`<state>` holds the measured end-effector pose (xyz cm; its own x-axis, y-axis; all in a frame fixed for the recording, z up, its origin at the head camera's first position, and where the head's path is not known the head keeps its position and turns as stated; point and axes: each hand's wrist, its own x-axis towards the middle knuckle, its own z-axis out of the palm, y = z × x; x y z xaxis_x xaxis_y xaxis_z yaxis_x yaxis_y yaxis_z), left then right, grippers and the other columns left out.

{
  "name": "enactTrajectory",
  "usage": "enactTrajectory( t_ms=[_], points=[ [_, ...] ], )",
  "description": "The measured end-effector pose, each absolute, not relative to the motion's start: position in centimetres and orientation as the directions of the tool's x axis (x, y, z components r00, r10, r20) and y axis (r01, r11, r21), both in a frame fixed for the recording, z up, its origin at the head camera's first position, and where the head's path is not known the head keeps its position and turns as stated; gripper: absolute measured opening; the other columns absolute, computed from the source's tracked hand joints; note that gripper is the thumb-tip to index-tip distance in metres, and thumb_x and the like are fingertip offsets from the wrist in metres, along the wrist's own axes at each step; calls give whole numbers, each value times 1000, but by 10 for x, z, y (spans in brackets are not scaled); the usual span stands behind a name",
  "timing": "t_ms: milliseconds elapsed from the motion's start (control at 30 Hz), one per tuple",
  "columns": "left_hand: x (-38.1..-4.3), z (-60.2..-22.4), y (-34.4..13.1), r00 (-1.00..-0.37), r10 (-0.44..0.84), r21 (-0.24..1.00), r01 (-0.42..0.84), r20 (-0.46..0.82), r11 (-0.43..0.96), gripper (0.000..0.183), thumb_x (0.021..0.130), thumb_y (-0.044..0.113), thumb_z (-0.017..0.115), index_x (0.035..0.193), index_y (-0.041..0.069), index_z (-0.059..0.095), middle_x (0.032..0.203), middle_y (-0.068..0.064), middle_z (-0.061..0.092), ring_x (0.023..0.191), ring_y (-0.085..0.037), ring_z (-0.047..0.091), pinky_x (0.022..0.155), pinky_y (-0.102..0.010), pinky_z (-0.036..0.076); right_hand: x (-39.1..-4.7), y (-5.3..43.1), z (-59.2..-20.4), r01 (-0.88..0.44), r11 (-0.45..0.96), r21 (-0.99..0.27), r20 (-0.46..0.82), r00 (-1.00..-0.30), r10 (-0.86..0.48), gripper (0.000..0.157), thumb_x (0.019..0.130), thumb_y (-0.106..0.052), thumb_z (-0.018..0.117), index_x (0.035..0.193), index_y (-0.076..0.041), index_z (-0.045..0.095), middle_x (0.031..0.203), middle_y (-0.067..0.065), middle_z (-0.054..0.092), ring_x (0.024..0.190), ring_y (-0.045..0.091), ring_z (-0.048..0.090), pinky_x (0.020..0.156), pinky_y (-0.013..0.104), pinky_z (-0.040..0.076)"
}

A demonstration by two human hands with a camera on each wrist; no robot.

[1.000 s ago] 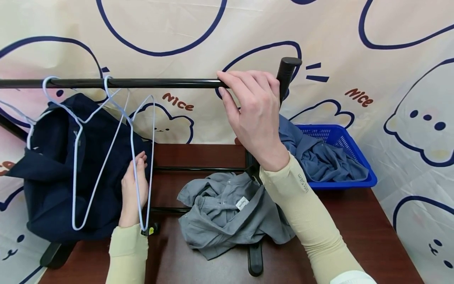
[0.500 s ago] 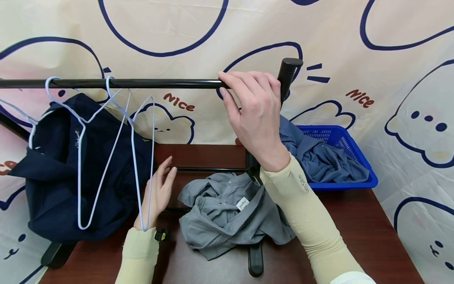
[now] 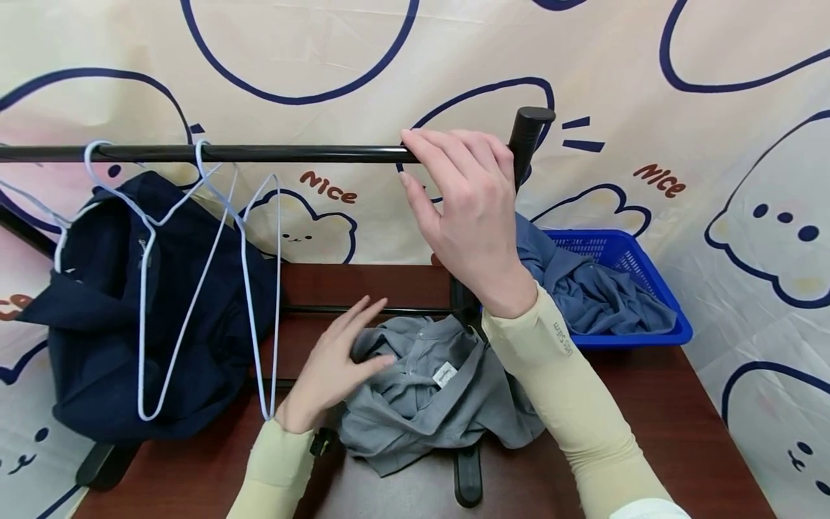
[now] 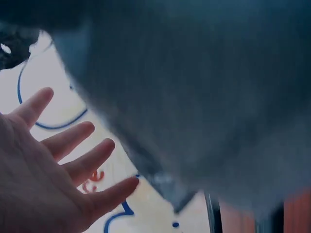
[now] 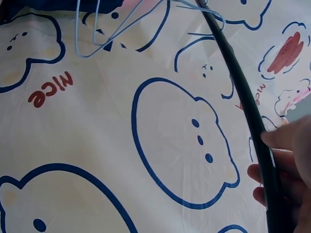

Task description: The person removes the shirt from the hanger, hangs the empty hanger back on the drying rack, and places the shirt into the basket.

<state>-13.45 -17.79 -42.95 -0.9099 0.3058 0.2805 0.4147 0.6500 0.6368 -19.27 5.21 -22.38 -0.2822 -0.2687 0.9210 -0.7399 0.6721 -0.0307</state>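
My right hand (image 3: pixel 470 213) holds the black rail (image 3: pixel 305 153) of a clothes rack near its right end; in the right wrist view its fingers (image 5: pixel 260 172) lie behind the rail (image 5: pixel 238 77). Fingers spread, my left hand (image 3: pixel 331 367) is at the left edge of a crumpled grey shirt (image 3: pixel 421 404) with a white label. Whether it touches the cloth I cannot tell. The left wrist view shows the open palm (image 4: pixel 39 179) beside a large blur of grey cloth (image 4: pixel 184 97).
Pale blue hangers (image 3: pixel 243 274) hang from the rail at left, and a dark navy garment (image 3: pixel 97 360) hangs among them. Behind my right arm stands a blue basket (image 3: pixel 681 339) with a blue-grey garment (image 3: pixel 603 295). The rack's black foot (image 3: pixel 468 483) rests on the brown table (image 3: pixel 687 447).
My left hand has left the navy garment, moved right past the hangers and spread its fingers by the grey shirt. My right hand stays at the rail, its thumb slightly lower.
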Motion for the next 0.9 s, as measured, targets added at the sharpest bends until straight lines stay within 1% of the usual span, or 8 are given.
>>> enactTrajectory(
  t_ms=[200,300,400,467,567,700,800,900],
  points=[
    [-123,-429,-162,-883,408,617,457,231,640,96,78,65,79,158,44,31,166,4,20,150,-33,22,109,-71,20,-183,65,-230,-803,596,5,909,-245,-338,44,98,-28,68,134,-3,67,141,15,60,140,30,44,118,46,20],
    [-119,-430,-160,-885,418,610,450,206,652,103,72,66,83,158,46,31,167,6,20,151,-31,19,110,-72,14,-174,72,-240,-871,491,-32,921,-217,-325,42,95,-23,71,131,-1,68,141,16,59,140,32,44,117,50,25],
    [-117,-430,-160,-888,422,605,441,185,663,109,66,68,86,157,48,30,166,10,18,152,-28,16,110,-73,13,-164,82,-257,-909,407,-90,914,-237,-328,44,97,-27,70,131,1,67,142,18,58,139,33,46,114,50,32],
    [-117,-430,-160,-886,432,594,441,169,673,112,63,72,85,157,50,29,167,12,15,152,-26,14,109,-74,14,-158,89,-271,-913,378,-155,893,-293,-342,47,99,-33,68,132,1,66,143,16,57,137,33,47,112,49,35],
    [-117,-430,-160,-876,450,591,458,174,664,113,61,73,86,157,50,29,167,14,13,153,-26,12,107,-76,14,-150,101,-294,-884,373,-281,805,-429,-410,52,99,-38,68,139,-4,62,149,12,52,139,29,45,111,49,36],
    [-118,-433,-160,-861,455,595,493,227,635,112,60,70,88,156,46,35,166,11,17,153,-26,13,107,-77,14,-133,116,-326,-787,408,-463,598,-617,-511,61,96,-34,74,150,-15,52,158,2,40,144,23,37,111,51,36],
    [-119,-435,-160,-857,444,593,507,263,626,107,62,71,87,155,44,40,166,9,22,152,-26,15,107,-76,14,-120,126,-351,-712,469,-523,453,-698,-555,67,95,-36,74,154,-24,47,162,-3,33,146,21,33,108,53,38],
    [-120,-438,-161,-852,437,579,518,288,629,102,63,75,83,153,43,44,165,8,24,151,-28,19,107,-76,16,-110,136,-375,-664,515,-541,352,-736,-578,68,95,-45,72,155,-26,46,164,-4,30,147,22,31,107,56,39]
  ],
)
